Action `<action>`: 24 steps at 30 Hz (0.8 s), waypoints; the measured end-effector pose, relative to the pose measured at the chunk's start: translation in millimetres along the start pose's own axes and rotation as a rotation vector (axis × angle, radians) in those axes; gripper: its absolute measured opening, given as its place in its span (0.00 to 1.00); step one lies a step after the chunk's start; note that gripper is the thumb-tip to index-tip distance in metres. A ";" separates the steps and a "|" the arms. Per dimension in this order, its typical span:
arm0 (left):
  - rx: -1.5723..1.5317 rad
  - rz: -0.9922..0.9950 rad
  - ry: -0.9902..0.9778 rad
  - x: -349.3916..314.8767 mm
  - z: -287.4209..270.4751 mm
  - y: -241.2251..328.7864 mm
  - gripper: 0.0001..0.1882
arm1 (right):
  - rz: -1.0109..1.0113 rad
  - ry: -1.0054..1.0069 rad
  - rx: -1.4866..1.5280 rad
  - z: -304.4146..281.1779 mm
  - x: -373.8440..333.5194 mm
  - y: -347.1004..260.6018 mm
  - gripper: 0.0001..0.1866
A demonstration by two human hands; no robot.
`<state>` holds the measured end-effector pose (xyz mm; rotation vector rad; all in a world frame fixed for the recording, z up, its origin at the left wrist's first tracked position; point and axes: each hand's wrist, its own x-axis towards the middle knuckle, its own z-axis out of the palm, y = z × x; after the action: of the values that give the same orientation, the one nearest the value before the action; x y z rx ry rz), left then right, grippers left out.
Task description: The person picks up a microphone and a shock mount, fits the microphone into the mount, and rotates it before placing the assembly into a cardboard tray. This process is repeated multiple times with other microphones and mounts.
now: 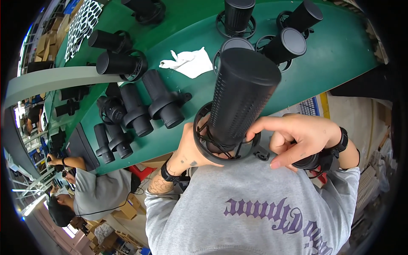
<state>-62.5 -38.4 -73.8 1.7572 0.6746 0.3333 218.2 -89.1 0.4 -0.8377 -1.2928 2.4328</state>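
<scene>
I hold a tall black perforated cylinder [240,95] with a ring-shaped wire base [221,148] close to my chest. My left hand [193,148] grips the ring base from the left and below. My right hand [297,138] touches the ring's right side, its index finger stretched to the cylinder's lower part and the thumb pointing down.
A green table [335,55] carries several more black cylinders, some upright at the back [238,17], some lying at the left [161,100]. A crumpled white cloth [189,63] lies near the middle. Another person in a grey shirt [97,193] works at the lower left.
</scene>
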 end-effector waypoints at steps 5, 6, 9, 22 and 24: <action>0.031 -0.008 0.085 3.8 5.1 -1.9 0.44 | -0.051 -0.081 0.107 -3.4 4.8 3.4 0.36; 0.036 -0.006 0.086 4.3 2.3 -0.5 0.44 | -0.053 -0.090 0.069 -4.6 5.1 3.0 0.37; 0.362 0.089 0.002 5.2 -6.2 2.7 0.42 | -0.063 -0.086 0.051 -6.0 3.3 2.6 0.34; -0.424 -0.267 -0.009 -29.8 -17.9 -24.9 0.39 | -1.273 0.959 0.069 -18.7 -79.0 26.2 0.29; -0.750 -0.347 0.102 -33.4 -20.0 -27.0 0.36 | -1.303 0.955 -0.085 -26.2 -88.4 35.0 0.32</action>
<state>-107.2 -38.1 -89.6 0.8998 0.7836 0.3744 305.9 -133.5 -7.3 -0.6590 -0.9835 0.7893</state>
